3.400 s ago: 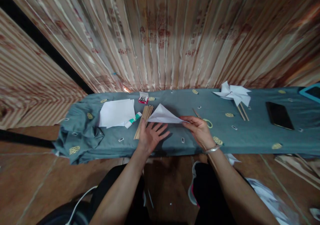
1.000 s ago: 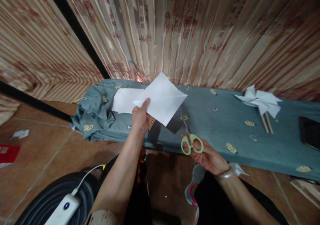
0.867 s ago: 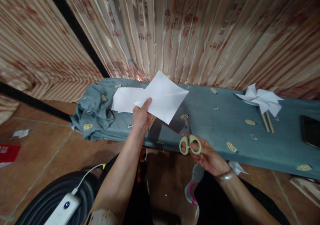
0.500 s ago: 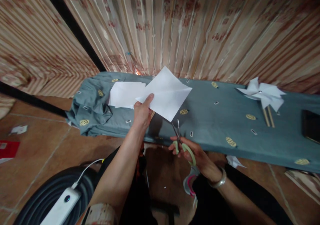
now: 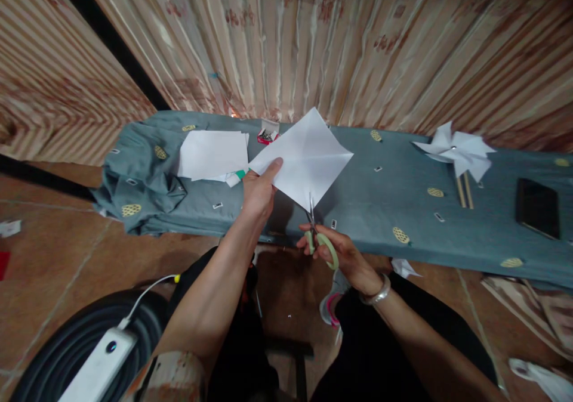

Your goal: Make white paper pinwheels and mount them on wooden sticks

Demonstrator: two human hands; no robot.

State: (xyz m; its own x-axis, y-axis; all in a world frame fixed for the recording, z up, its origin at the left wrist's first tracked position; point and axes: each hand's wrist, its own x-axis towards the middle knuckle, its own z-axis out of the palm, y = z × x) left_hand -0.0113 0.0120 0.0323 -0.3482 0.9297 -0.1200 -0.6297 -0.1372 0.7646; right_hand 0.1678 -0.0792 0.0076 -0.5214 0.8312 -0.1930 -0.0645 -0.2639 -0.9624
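Note:
My left hand (image 5: pixel 260 188) pinches the left corner of a square white sheet of paper (image 5: pixel 308 157), thumb on top, with the sheet turned like a diamond and creased across. In my right hand (image 5: pixel 333 244) is a pair of scissors (image 5: pixel 324 248) with pale green handles. Its blades sit at the paper's near corner, one showing over the sheet. Left of the sheet lies a stack of white paper (image 5: pixel 212 154), with a white and green tube (image 5: pixel 236 178) beside it. A small red box (image 5: pixel 268 132) of metal bits stands behind.
On the right of the cloth-covered bench (image 5: pixel 371 211) lie a white paper pinwheel (image 5: pixel 454 148), two wooden sticks (image 5: pixel 464 191) and a dark phone (image 5: pixel 537 207). A pleated curtain (image 5: pixel 286 50) hangs behind. A white power bank (image 5: pixel 101 363) rests on a black coil at lower left.
The scissors have moved up to the paper's near corner, their blades now around it. The view has shifted, bringing the red box and the tube into sight.

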